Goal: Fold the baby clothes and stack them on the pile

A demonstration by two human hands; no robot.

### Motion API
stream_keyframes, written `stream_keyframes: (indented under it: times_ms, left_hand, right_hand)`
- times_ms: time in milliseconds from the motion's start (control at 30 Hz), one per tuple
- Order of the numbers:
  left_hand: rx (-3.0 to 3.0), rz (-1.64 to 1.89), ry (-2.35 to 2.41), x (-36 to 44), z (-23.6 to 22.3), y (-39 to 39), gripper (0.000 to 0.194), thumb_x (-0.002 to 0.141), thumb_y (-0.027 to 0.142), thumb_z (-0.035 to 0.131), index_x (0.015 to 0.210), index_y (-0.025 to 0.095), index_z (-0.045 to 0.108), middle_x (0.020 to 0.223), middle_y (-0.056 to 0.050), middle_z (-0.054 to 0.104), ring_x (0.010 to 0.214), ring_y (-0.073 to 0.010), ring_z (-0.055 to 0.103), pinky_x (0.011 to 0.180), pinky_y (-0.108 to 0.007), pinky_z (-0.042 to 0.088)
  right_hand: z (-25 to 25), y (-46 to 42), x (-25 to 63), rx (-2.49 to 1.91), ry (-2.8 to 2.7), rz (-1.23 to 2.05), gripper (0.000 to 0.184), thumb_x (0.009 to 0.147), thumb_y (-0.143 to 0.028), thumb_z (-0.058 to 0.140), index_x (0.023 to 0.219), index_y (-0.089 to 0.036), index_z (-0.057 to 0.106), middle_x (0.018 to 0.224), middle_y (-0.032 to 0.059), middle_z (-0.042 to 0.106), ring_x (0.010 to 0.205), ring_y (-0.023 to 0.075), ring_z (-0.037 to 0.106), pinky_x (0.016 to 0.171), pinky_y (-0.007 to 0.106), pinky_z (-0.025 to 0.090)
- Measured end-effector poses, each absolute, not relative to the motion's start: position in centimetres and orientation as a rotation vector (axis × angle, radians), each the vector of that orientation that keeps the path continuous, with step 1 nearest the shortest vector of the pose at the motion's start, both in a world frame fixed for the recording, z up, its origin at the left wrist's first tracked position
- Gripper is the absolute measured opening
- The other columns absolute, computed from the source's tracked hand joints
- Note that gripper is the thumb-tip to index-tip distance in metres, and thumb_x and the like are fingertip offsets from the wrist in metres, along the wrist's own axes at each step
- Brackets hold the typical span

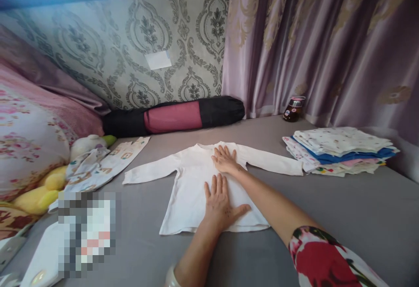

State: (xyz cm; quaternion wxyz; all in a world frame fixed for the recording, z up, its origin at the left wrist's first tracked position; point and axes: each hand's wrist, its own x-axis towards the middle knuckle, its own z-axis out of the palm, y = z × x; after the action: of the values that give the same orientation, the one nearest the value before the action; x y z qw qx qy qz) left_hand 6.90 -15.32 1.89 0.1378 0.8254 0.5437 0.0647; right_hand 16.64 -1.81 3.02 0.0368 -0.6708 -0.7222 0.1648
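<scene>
1. Centrally, white long-sleeved shirt (pixel 193 191) lies spread on grey sheet (pixel 137 217).
2. Left hand (pixel 220 204): open, flat on its front; right hand (pixel 224 159): open, flat towards twelve o'clock.
3. Eight o'clock: pixelated object (pixel 96 230), unidentifiable.

On my feed I see a white long-sleeved shirt (pixel 190 191) — spread flat, sleeves outstretched, collar farthest — on the grey sheet (pixel 137 221).

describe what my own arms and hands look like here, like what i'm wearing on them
The left hand and right hand are bare, no gloves or rings visible. On the left side, a pale, smooth bangle is partly cut off by the frame; no sleeve shows there. On the right, a white fabric sleeve with large red flowers and dark leaves ends near the elbow.
</scene>
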Motion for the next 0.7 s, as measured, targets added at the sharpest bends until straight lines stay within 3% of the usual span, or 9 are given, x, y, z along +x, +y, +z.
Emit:
stream_keyframes:
  times_ms: [100,167,233,300,367,533,700]
  left_hand:
    - [2.404,0.197,1.578,6.9,1.7,-15.3,0.109,0.074,0.082,0.036,0.151,0.008,0.019,0.157,-0.019,0.014,0.145,-0.0397,0.006,0.115,-0.063,0.009]
    - [2.402,0.233,1.586,6.8,1.8,-15.2,0.104,0.076,0.081,0.036,0.150,0.008,0.024,0.156,-0.019,0.019,0.145,-0.0392,0.012,0.115,-0.061,0.012]
    - [2.391,0.311,1.609,6.7,2.0,-14.9,0.093,0.081,0.077,0.033,0.146,0.010,0.035,0.153,-0.019,0.029,0.143,-0.0371,0.023,0.115,-0.058,0.019]
    - [2.381,0.402,1.654,6.4,2.2,-14.5,0.079,0.087,0.070,0.029,0.140,0.013,0.044,0.148,-0.018,0.040,0.139,-0.0337,0.033,0.113,-0.055,0.025]
    - [2.360,0.441,1.731,6.1,2.2,-14.1,0.077,0.088,0.068,0.030,0.138,0.012,0.046,0.147,-0.020,0.040,0.139,-0.0341,0.033,0.113,-0.055,0.025]
    - [2.177,0.316,1.945,5.7,2.1,-13.7,0.110,0.074,0.083,0.034,0.147,0.001,0.030,0.153,-0.028,0.019,0.143,-0.0447,0.009,0.112,-0.067,0.009]
    - [2.156,0.241,1.993,5.9,1.6,-13.7,0.115,0.072,0.088,0.024,0.149,0.002,0.024,0.154,-0.027,0.015,0.143,-0.0455,0.005,0.109,-0.071,0.004]
  right_hand:
    - [3.4,-0.9,16.8,-2.030,-2.207,0.388,0.053,0.098,-0.042,0.022,0.144,-0.023,0.038,0.156,0.0090,0.027,0.142,0.0297,0.019,0.110,0.058,0.012]
    - [4.2,0.0,17.2,-2.029,-2.162,0.283,0.046,0.098,-0.032,0.022,0.133,-0.022,0.051,0.144,0.0116,0.045,0.133,0.0269,0.034,0.108,0.049,0.021]
    - [5.0,1.2,17.8,-2.071,-2.113,0.176,0.044,0.096,-0.020,0.023,0.125,-0.019,0.057,0.134,0.0131,0.053,0.127,0.0248,0.041,0.104,0.041,0.028]
    - [5.5,2.5,18.5,-2.118,-2.121,0.139,0.044,0.092,-0.010,0.027,0.122,-0.017,0.059,0.131,0.0133,0.055,0.124,0.0247,0.043,0.099,0.038,0.032]
    - [5.7,3.6,19.0,-2.143,-2.159,0.156,0.045,0.088,-0.005,0.031,0.119,-0.017,0.061,0.128,0.0132,0.057,0.122,0.0255,0.045,0.097,0.038,0.034]
    - [5.1,4.9,19.9,-2.128,-2.216,0.152,0.040,0.086,-0.006,0.038,0.112,-0.017,0.065,0.125,0.0143,0.058,0.121,0.0274,0.045,0.095,0.038,0.033]
    - [4.0,4.7,19.8,-2.068,-2.214,0.000,0.038,0.084,-0.006,0.041,0.116,-0.013,0.061,0.124,0.0152,0.056,0.120,0.0267,0.042,0.097,0.038,0.028]
